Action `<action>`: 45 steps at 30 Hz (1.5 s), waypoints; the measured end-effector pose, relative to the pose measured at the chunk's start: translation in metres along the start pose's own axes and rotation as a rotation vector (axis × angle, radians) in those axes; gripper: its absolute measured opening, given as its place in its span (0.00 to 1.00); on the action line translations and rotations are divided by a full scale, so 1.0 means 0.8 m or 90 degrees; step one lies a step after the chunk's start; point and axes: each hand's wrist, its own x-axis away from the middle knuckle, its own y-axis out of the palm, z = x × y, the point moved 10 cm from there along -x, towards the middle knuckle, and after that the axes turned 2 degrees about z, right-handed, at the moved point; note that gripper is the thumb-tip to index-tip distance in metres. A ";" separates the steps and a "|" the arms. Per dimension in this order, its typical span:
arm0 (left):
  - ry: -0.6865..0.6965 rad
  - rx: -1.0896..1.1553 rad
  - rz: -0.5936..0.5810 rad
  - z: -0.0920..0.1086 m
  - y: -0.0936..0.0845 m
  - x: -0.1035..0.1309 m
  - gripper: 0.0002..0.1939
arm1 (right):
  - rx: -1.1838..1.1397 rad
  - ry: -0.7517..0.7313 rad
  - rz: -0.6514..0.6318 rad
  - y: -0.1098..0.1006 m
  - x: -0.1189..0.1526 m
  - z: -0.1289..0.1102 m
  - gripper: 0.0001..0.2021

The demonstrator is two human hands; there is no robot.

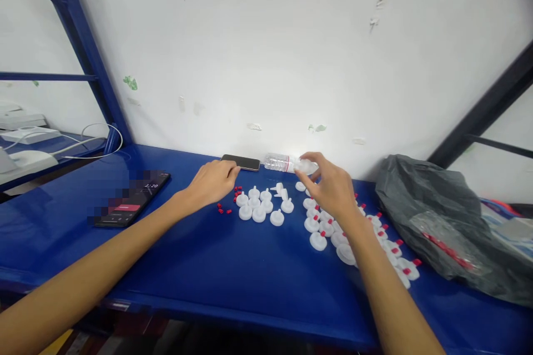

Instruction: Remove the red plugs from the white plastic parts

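My left hand (211,184) hovers over the blue table beside several small red caps (229,211). Its visible fingertips are slightly apart, the other fingers curl out of sight, and no object shows in it. To its right lie several round white plastic caps with spouts (259,213). Over the right-hand group, my right hand (328,180) is raised with thumb and forefinger curved and apart. Part of a clear bottle (277,162) lies behind its fingertips. Beneath this hand and forearm spread many white spouted caps with red tips (318,241), partly hidden by the arm.
A dark phone (240,162) lies near the wall behind my left hand. Another phone with a lit screen (133,199) rests at left. A dark grey plastic bag (433,222) lies at right, with a clear packet of red pieces (447,249) on it. Blue frame posts (87,39) flank the table.
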 end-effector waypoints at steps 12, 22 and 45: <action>-0.010 -0.099 -0.129 -0.008 0.035 0.006 0.18 | -0.013 -0.060 -0.093 0.038 0.009 -0.022 0.13; 0.231 0.260 0.027 0.061 -0.017 0.020 0.15 | -0.061 -0.151 -0.086 0.044 0.022 -0.081 0.18; 0.233 -0.222 -0.093 0.024 0.015 0.011 0.11 | -0.044 -0.011 0.118 -0.004 0.013 -0.051 0.13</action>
